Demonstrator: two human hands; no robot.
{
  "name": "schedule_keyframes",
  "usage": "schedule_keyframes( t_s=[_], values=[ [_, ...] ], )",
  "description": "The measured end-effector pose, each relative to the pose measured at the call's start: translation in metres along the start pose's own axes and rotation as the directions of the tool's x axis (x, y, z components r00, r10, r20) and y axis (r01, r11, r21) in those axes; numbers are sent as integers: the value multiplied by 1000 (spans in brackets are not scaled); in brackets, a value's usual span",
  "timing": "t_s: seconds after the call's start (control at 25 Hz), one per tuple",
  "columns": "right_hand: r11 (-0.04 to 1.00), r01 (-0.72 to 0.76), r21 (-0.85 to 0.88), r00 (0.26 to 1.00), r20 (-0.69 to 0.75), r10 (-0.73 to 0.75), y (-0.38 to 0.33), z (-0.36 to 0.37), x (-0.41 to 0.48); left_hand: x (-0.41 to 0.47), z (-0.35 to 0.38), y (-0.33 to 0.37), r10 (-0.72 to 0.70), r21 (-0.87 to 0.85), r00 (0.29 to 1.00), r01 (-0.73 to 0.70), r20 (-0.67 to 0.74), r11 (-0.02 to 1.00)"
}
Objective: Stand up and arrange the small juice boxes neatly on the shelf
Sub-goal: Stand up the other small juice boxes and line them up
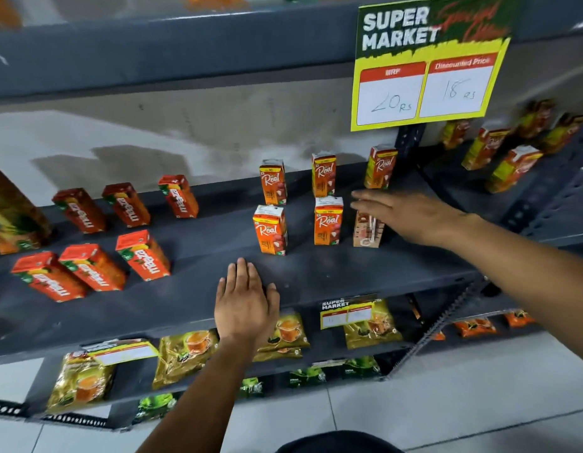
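Juice box (367, 228) under flat right hand (404, 217).

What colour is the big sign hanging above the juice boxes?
Yellow, with a dark green top and red-and-white price boxes, on the sign; head view.

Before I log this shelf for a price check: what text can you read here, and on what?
"SUPER MARKET", "MRP", "20 Rs", "Discounted Price", "18 Rs": big price sign.
"Real": orange juice boxes, upright.
"maaza": red boxes, left.
"SUPER MARKET": small shelf tag; its prices are unreadable.
Box under the right hand: print too blurred.
Tea pouches below: too small.
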State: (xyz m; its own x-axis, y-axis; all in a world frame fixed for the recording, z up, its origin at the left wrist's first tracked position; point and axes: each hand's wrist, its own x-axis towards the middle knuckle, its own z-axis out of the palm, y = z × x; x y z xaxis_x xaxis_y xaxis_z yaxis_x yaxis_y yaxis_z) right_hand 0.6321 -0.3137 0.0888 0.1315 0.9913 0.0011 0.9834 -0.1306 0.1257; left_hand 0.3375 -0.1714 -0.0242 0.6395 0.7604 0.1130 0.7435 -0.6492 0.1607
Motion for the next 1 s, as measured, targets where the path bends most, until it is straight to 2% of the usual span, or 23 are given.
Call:
schedule_keyframes(
  t_s=[0.12, 0.24, 0.4, 0.52, 0.64, 0.8, 0.92, 1.0],
  values=[
    [968, -133, 212, 991, 41, 127, 11, -3, -2, 1, 1, -1, -5, 15, 1000, 5, 2, 1000],
    [941, -106, 322, 993, 88, 82, 20, -14, 1, 2, 2, -1, -11, 27, 1000, 11, -1, 1000],
    [972, 34, 234, 997, 64, -50, 22, -28, 9, 2, 3, -1, -16, 39, 1000, 16, -1, 999],
    [990, 29, 135, 990, 133, -47, 17, -41, 18, 2, 3, -1, -15, 29, 1000, 15, -4, 999],
    [989, -84, 122, 983, 174, 62, 13, -47, 21, 1, 3, -2, -9, 22, 1000, 9, -6, 1000],
    [953, -303, 31, 944, 147, 295, 2, -40, 19, 1, 2, -2, -5, 16, 1000, 5, -2, 1000],
    [885, -349, 308, 933, 204, 297, -4, -32, 12, 1, 3, -2, -3, 21, 1000, 3, 3, 1000],
    [843, -318, 434, 948, 152, 279, -9, -25, 10, 1, 4, -3, -5, 31, 1000, 5, 2, 999]
  ],
)
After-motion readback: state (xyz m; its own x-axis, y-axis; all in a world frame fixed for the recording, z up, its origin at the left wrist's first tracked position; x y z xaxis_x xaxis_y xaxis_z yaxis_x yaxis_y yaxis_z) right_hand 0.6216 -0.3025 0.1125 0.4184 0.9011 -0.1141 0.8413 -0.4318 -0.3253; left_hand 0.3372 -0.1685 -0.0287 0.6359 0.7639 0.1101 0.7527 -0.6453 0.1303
